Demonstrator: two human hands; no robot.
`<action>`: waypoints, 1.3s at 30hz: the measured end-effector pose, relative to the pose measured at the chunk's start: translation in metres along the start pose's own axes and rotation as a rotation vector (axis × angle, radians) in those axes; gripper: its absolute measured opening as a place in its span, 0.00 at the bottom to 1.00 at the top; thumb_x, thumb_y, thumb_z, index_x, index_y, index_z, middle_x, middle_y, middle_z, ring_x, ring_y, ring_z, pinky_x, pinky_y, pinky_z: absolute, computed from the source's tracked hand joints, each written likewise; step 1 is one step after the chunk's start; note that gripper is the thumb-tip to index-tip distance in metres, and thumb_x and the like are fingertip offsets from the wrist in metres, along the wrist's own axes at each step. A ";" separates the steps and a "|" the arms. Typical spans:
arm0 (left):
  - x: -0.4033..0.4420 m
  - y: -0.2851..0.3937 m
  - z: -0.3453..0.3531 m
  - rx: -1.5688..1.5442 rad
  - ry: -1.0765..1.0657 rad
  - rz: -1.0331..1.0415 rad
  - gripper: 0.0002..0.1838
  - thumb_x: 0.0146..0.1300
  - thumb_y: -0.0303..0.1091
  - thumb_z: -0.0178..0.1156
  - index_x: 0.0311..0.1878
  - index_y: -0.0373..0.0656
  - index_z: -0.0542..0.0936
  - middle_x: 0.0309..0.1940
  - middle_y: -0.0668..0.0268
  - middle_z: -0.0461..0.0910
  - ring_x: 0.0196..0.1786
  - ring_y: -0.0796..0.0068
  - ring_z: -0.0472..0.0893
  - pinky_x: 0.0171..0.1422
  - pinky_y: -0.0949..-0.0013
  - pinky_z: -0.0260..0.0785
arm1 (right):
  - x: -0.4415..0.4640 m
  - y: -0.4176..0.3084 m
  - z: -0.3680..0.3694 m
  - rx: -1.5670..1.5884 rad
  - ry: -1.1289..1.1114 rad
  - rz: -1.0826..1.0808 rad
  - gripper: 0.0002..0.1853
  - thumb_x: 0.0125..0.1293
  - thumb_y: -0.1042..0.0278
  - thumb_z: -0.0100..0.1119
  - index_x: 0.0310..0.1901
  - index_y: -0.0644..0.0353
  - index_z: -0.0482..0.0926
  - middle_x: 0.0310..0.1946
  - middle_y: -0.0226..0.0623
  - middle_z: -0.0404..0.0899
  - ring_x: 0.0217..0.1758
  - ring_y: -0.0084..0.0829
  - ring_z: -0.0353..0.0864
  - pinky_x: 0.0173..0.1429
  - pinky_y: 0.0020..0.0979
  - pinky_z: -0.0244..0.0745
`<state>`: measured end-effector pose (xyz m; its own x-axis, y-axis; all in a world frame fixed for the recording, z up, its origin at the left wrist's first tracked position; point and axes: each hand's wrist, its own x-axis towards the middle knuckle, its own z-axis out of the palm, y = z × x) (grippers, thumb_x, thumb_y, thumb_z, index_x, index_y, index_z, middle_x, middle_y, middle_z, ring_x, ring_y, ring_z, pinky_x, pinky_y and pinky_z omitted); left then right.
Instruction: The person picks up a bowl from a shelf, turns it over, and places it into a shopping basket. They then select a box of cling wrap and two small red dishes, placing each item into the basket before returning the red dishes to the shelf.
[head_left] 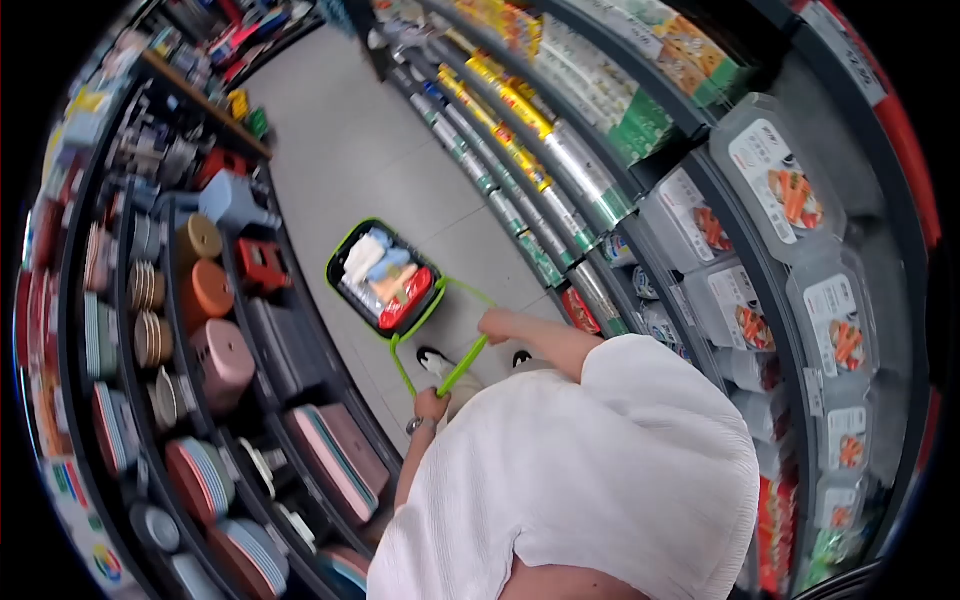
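A black shopping basket (337,262) with a lime-green rim stands in front of me, low over the aisle floor. Its green handle (463,367) reaches back toward my body. My left hand (431,404), with a watch on the wrist, is closed around the handle's left end. At the other end, my right hand (497,325) is wrapped round the corner of the handle. Inside the basket lie a red package (406,300), a blue item (390,264) and white wrapped items (361,258); their exact kinds are too small to tell.
Shelves on the left hold plastic stools (222,362), stacked bowls (203,480) and bins. On the right, shelves carry boxed rolls (590,175) and clear food containers (785,185). Grey tiled floor (340,120) runs ahead between them. My shoes (433,361) are just behind the basket.
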<state>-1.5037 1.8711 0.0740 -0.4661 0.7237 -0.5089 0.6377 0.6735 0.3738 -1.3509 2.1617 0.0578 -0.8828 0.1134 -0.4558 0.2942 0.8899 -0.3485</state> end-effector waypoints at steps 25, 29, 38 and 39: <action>-0.224 -0.012 0.160 -0.091 -0.239 0.220 0.16 0.51 0.46 0.69 0.37 0.44 0.86 0.34 0.53 0.86 0.40 0.50 0.85 0.44 0.54 0.77 | -0.279 -0.131 0.178 0.076 0.082 0.116 0.14 0.49 0.60 0.67 0.36 0.59 0.88 0.35 0.51 0.86 0.45 0.51 0.85 0.58 0.45 0.77; -0.295 -0.041 0.206 -0.105 -0.022 0.161 0.13 0.51 0.42 0.68 0.37 0.46 0.85 0.34 0.55 0.86 0.40 0.52 0.85 0.45 0.52 0.77 | -0.298 -0.187 0.204 0.036 0.045 0.117 0.15 0.48 0.61 0.68 0.36 0.60 0.88 0.35 0.52 0.86 0.46 0.51 0.84 0.58 0.44 0.77; -0.422 -0.100 0.255 0.056 0.164 0.046 0.09 0.52 0.32 0.61 0.36 0.42 0.85 0.39 0.57 0.85 0.54 0.54 0.79 0.65 0.54 0.68 | -0.323 -0.271 0.293 0.150 -0.089 -0.014 0.18 0.52 0.55 0.68 0.39 0.61 0.86 0.37 0.53 0.85 0.44 0.54 0.84 0.55 0.48 0.77; -0.432 -0.103 0.261 0.098 0.202 0.060 0.08 0.52 0.32 0.60 0.34 0.43 0.86 0.38 0.58 0.85 0.53 0.56 0.80 0.65 0.56 0.67 | -0.327 -0.277 0.300 0.162 -0.106 -0.024 0.18 0.53 0.55 0.68 0.39 0.60 0.86 0.38 0.52 0.85 0.44 0.54 0.84 0.54 0.48 0.77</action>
<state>-1.2079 1.4494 0.0532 -0.5325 0.7840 -0.3189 0.7197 0.6177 0.3169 -1.0338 1.7454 0.0578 -0.8495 0.0384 -0.5262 0.3360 0.8084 -0.4833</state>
